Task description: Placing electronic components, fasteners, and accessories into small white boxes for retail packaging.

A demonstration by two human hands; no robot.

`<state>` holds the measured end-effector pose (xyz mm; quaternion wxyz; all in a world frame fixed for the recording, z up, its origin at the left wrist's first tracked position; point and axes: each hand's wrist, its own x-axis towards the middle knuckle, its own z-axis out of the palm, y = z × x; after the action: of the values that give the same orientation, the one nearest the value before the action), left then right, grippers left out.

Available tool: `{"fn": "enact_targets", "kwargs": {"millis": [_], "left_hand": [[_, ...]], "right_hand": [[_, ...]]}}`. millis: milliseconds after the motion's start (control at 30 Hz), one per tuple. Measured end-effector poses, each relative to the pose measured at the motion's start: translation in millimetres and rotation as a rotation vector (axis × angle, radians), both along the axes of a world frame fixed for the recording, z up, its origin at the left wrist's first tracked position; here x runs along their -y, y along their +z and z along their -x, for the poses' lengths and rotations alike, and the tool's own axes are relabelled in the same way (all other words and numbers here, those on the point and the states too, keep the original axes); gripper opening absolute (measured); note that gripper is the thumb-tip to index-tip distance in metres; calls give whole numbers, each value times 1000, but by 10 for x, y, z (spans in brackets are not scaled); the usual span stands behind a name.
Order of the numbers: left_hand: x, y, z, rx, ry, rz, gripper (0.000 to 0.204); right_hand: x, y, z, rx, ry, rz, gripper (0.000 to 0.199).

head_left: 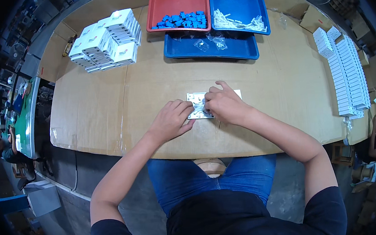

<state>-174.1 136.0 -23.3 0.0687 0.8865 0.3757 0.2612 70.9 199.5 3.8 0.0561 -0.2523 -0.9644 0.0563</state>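
In front of me on the cardboard-covered table lies a shallow white box. Crumpled clear plastic with shiny grey bits shows inside it; what those bits are is too small to tell. My left hand rests over the box's left edge, its bent fingertips touching it and the thumb apart near the close corner. My right hand is over the right half, thumb and fingers pinched on the plastic, index finger raised. A white flap or card peeks out beyond the right hand, which hides most of it.
Stacked white boxes stand at the far left, rows of small white boxes at the far right. Trays at the back include a red one with blue parts, a blue one with white sticks, and a lower blue one holding clear bags.
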Motion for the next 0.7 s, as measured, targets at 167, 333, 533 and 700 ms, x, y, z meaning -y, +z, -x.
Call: {"fn": "enact_targets", "kwargs": {"millis": [167, 333, 533, 700], "left_hand": [[-9, -37, -6, 17, 11, 86, 34], [30, -85, -13, 60, 30, 116, 38], [43, -165, -23, 121, 77, 143, 38], [32, -110, -33, 115, 94, 143, 38]], "right_hand": [[69, 102, 93, 111, 23, -66, 11], [204, 149, 148, 223, 3, -172, 13], [96, 216, 114, 252, 24, -65, 13], [73, 271, 68, 219, 57, -103, 15]]}}
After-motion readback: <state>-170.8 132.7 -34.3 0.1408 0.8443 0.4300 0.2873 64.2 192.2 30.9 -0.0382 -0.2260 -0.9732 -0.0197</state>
